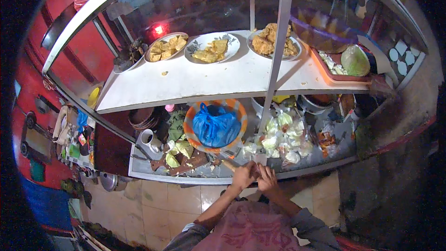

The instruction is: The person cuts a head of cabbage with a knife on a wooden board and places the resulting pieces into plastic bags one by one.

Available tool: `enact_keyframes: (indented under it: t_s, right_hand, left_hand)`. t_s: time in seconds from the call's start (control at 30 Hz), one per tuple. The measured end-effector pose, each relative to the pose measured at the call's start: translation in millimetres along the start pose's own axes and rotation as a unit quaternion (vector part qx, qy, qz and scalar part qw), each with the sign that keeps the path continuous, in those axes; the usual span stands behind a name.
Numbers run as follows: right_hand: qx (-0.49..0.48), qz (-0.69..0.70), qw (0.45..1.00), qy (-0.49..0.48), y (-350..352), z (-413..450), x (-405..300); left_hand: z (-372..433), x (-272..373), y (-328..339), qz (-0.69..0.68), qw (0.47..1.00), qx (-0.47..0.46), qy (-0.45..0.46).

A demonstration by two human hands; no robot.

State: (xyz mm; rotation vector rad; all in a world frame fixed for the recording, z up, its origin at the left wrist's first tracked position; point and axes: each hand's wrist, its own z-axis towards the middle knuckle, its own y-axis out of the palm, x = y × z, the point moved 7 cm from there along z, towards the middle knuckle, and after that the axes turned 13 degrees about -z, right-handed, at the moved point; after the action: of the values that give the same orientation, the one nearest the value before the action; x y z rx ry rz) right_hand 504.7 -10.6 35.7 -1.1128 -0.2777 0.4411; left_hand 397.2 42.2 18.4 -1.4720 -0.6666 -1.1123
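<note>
Both hands meet at the front edge of the metal counter, fingertips close together. My left hand [243, 175] and my right hand [267, 179] pinch a small clear plastic bag [260, 159] between them. Just beyond lies a pile of small clear bags [284, 134] filled with pale green cabbage and something reddish. Near my left hand is a light-coloured handle [228, 165]. Farther left, cabbage pieces [172, 160] rest on a wooden cutting board [195, 162]. Behind the hands, an orange and white basin [189, 130] holds a blue plastic bag [216, 125].
A slanting metal post [275, 62] rises beyond the hands. The white shelf [195, 83] above bears plates of fried food [212, 51] and an orange tray [322, 69] with half a cabbage [355, 60]. A white mug [151, 140] stands left, a metal pot [313, 106] right.
</note>
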Motion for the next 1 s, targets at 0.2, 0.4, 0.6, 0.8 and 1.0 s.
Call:
enact_keyframes:
  t_s: [0.2,0.4,0.6,0.8,1.0]
  right_hand:
    - [0.006,0.299,0.929,0.217,30,-13,39]
    - [0.040,0.386,0.895,0.219,-1,-1,51]
    - [0.011,0.691,0.578,0.434,-39,-1,56]
    - [-0.005,0.496,0.793,0.355,-43,8,57]
    - [-0.089,0.592,0.705,0.380,-23,-30,82]
  left_hand:
    - [-8,-3,13,-0.174,0.978,-0.114,0.030]
    - [-15,-31,12,-0.087,0.985,-0.115,0.095]
    - [-19,-11,3,0.003,0.993,-0.056,0.104]
    - [-40,14,-15,-0.607,0.777,0.041,-0.160]
    - [-41,8,-58,-0.412,0.893,0.113,-0.141]
